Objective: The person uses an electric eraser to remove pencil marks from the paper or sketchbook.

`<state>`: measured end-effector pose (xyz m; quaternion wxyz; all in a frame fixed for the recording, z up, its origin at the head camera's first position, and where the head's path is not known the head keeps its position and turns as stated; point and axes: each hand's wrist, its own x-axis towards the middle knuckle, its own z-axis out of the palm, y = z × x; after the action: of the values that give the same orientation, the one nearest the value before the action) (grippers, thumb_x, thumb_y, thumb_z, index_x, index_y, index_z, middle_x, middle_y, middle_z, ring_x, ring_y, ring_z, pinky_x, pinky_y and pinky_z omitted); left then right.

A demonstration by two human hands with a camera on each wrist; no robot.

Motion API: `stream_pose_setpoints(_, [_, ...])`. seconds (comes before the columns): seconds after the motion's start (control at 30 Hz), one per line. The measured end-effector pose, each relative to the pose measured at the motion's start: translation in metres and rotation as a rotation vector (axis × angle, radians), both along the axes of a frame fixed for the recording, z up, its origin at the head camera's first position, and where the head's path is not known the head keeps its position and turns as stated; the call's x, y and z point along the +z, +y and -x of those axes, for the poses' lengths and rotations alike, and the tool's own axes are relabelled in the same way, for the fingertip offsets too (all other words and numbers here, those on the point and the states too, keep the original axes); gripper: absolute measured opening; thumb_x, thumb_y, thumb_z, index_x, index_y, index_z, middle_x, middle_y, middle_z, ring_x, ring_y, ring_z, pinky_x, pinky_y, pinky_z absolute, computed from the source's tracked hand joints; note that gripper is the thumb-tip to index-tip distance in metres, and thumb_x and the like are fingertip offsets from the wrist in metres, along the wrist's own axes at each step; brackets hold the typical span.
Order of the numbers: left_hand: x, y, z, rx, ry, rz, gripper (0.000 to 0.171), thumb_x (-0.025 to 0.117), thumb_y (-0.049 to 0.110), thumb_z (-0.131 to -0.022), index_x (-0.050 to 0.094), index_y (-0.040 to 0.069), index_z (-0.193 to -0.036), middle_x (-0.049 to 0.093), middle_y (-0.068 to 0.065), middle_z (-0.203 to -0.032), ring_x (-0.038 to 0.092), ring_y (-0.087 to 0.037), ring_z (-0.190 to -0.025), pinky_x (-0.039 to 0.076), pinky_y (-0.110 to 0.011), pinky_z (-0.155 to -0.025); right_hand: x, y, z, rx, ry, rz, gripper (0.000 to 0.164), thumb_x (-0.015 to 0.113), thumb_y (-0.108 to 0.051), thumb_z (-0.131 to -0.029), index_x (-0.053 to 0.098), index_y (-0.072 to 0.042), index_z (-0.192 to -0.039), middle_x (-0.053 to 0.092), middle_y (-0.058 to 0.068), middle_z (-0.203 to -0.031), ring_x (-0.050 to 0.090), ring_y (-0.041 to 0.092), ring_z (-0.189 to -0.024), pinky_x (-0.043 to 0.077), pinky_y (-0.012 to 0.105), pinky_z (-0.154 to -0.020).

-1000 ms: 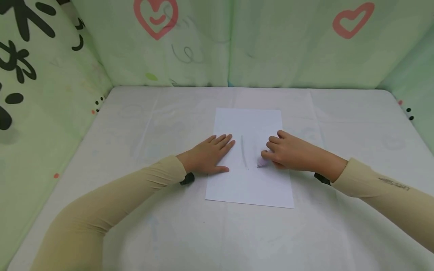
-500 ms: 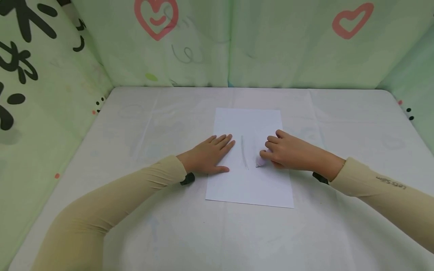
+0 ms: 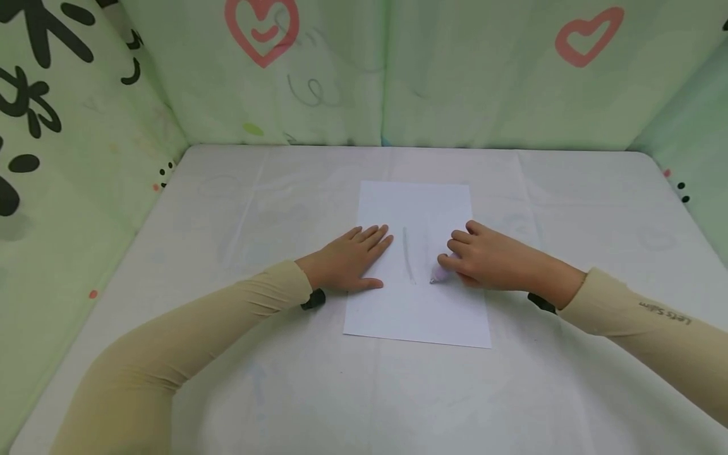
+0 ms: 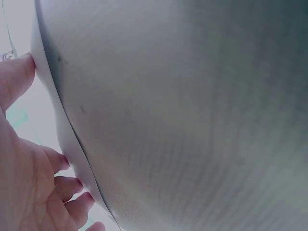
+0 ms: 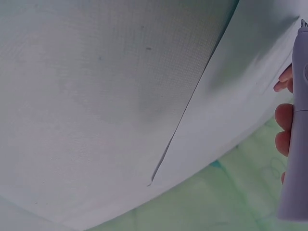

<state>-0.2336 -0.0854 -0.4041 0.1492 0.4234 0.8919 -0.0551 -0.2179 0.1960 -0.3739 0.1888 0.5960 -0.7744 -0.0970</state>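
A white sheet of paper (image 3: 418, 322) lies on the table, bearing one thin grey upright line (image 3: 406, 253) near its middle. My left hand (image 3: 355, 259) rests flat on the sheet's left side, fingers spread and thumb out. With curled fingers my right hand (image 3: 483, 256) grips a lavender pen-shaped tool (image 5: 299, 134) over the sheet's right half. The tool's small metal tip (image 3: 432, 281) is right at the paper, to the right of the line's lower end. Most of the tool's body is hidden by the hand in the head view. Fingertips (image 5: 284, 115) wrap its side in the right wrist view.
A white cloth (image 3: 273, 392) with faint creases covers the table. Green curtains with printed hearts (image 3: 588, 38) and black shapes stand behind and at both sides. A dark wrist camera (image 3: 314, 299) sits under the left cuff.
The right hand and tool have shifted only slightly, the tip moving a little left and then slightly toward the near edge. The left hand stays on the sheet.
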Motion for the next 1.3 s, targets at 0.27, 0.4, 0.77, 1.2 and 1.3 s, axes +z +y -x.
stream_pose_setpoints(0.27, [-0.0008,-0.0008,0.0010,-0.010,0.005,0.003,0.084,0.039,0.059,-0.094,0.006,0.007,-0.152,0.005,-0.012,-0.159,0.010,-0.026,-0.148,0.014,-0.043,-0.119,-0.0019,-0.0027,0.0017,-0.005,0.022,-0.020,0.026,0.068,-0.008,-0.069,0.046,-0.009,-0.083,0.041,0.002,-0.062,0.036,0.017,-0.063,0.028,0.030,-0.062])
stream_pose_setpoints(0.4, [-0.0012,-0.0012,0.0015,-0.013,0.009,0.002,0.084,0.039,0.059,-0.094,0.006,0.007,-0.152,0.005,-0.012,-0.159,0.011,-0.026,-0.147,0.014,-0.043,-0.119,-0.0014,-0.0018,0.0011,0.002,0.027,-0.026,0.022,0.065,-0.008,-0.070,0.045,-0.009,-0.081,0.039,0.002,-0.060,0.034,0.017,-0.061,0.027,0.029,-0.061])
stream_pose_setpoints(0.77, [-0.0018,-0.0016,0.0021,-0.013,0.003,-0.010,0.084,0.039,0.058,-0.094,0.007,0.007,-0.152,0.006,-0.012,-0.159,0.011,-0.026,-0.147,0.014,-0.043,-0.119,-0.0029,-0.0027,0.0046,0.007,0.026,-0.017,0.027,0.068,-0.008,-0.067,0.045,-0.010,-0.082,0.039,0.002,-0.060,0.035,0.017,-0.062,0.027,0.029,-0.061])
stream_pose_setpoints(1.2, [0.0003,-0.0012,0.0010,-0.012,0.003,-0.014,0.084,0.040,0.058,-0.093,0.008,0.007,-0.152,0.007,-0.012,-0.159,0.012,-0.026,-0.147,0.015,-0.044,-0.119,-0.0011,-0.0036,0.0056,0.002,0.013,-0.026,0.010,0.054,-0.006,-0.077,0.046,-0.010,-0.081,0.039,0.002,-0.060,0.034,0.017,-0.062,0.027,0.029,-0.062])
stream_pose_setpoints(1.3, [-0.0006,-0.0013,0.0014,-0.015,0.006,-0.015,0.084,0.040,0.058,-0.093,0.008,0.007,-0.152,0.007,-0.012,-0.159,0.012,-0.027,-0.147,0.015,-0.044,-0.119,-0.0015,-0.0020,0.0055,0.016,0.009,-0.017,0.015,0.032,-0.008,-0.086,0.046,-0.011,-0.080,0.038,0.001,-0.060,0.033,0.017,-0.061,0.026,0.029,-0.061])
